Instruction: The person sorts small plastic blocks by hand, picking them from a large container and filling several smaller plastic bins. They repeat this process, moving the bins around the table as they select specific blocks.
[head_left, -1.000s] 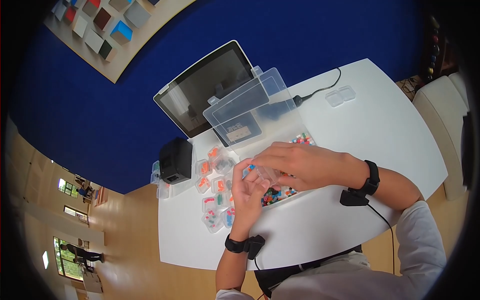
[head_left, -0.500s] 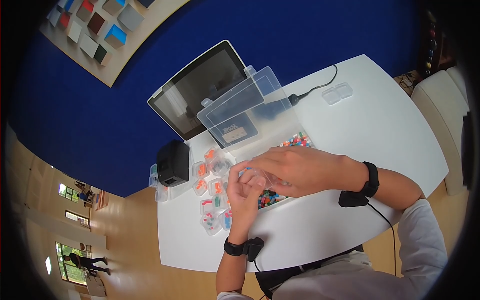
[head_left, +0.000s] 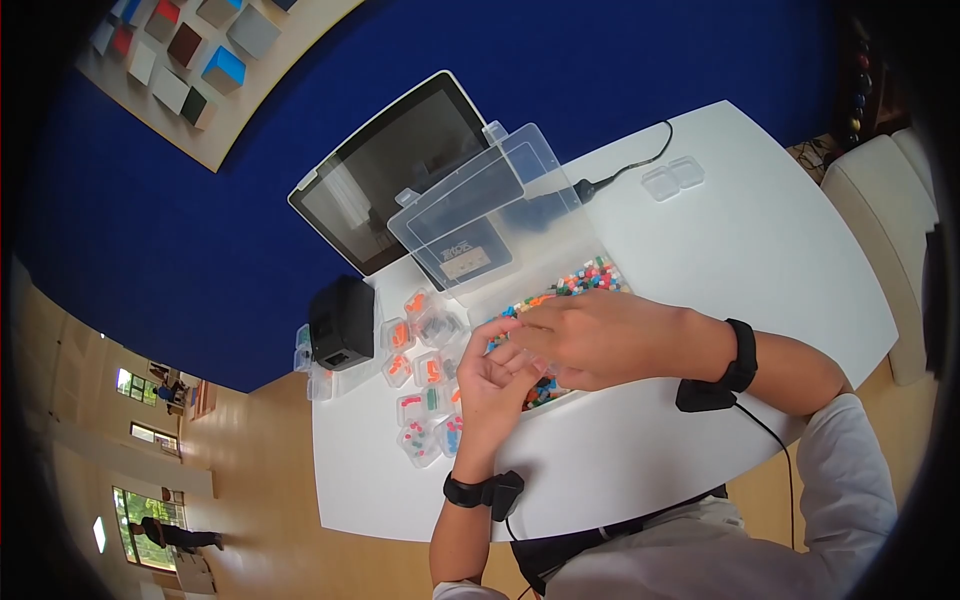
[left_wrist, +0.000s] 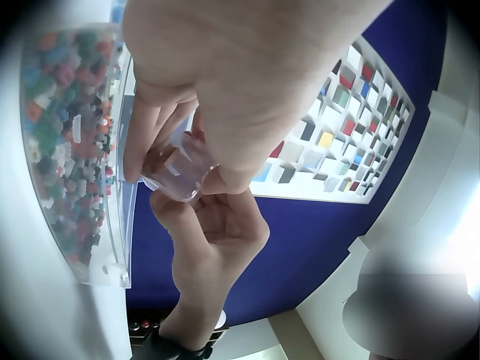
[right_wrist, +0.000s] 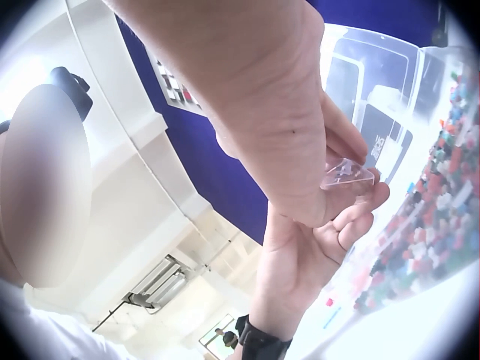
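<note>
Both hands meet above the near edge of a clear bin of small colourful pieces. Between them is a small clear plastic box, largely covered by fingers in the head view. The left hand curls its fingers and thumb round the box from the left. From the other side the right hand pinches it, back of the hand upward. In the right wrist view a clear corner of the box shows between the fingertips. What the box holds cannot be told.
Left of the bin stand several small clear boxes with orange, pink and green pieces. Behind are the bin's raised clear lid, a dark screen and a black device. An empty clear box lies at the back right, near a cable.
The right fingers have closed further over the small box, hiding more of it. Both hands stay together over the bin's edge, and the head view has shifted slightly.
</note>
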